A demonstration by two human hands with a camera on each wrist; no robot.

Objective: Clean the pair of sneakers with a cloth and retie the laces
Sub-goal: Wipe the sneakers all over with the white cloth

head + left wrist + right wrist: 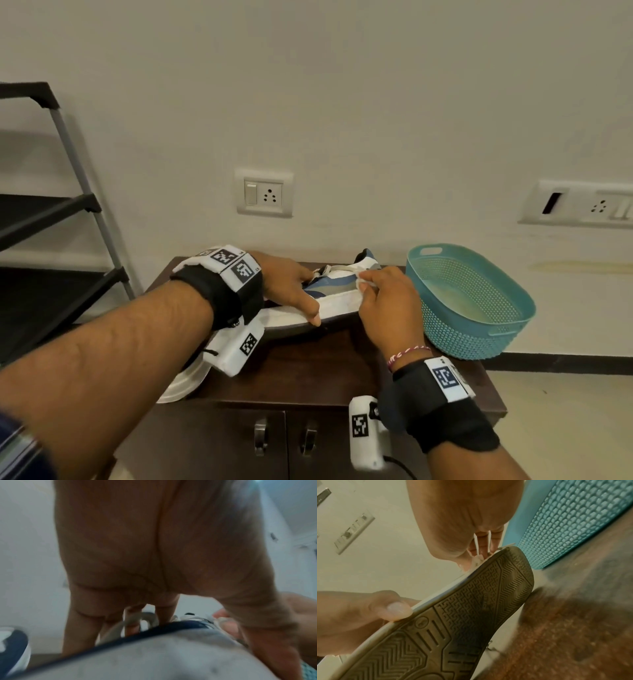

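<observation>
A white, blue and grey sneaker (334, 289) lies tilted on the dark cabinet top (308, 363), its patterned sole (471, 615) turned toward me and raised off the wood. My left hand (298, 291) grips it, thumb (397, 608) on the sole's edge and fingers over the laces (145, 619). My right hand (380, 298) pinches a small white cloth (361, 283) against the sneaker's side near the heel; the same cloth (477, 559) shows crumpled at the sole's rim. The second sneaker (181, 380) lies at the front left, mostly hidden under my left wrist.
A teal perforated basket (469, 301) stands on the cabinet's right end, close to my right hand. A black shelf rack (51, 212) stands at the left. The wall behind holds a socket plate (263, 193). Cabinet doors with metal handles (260, 438) are below.
</observation>
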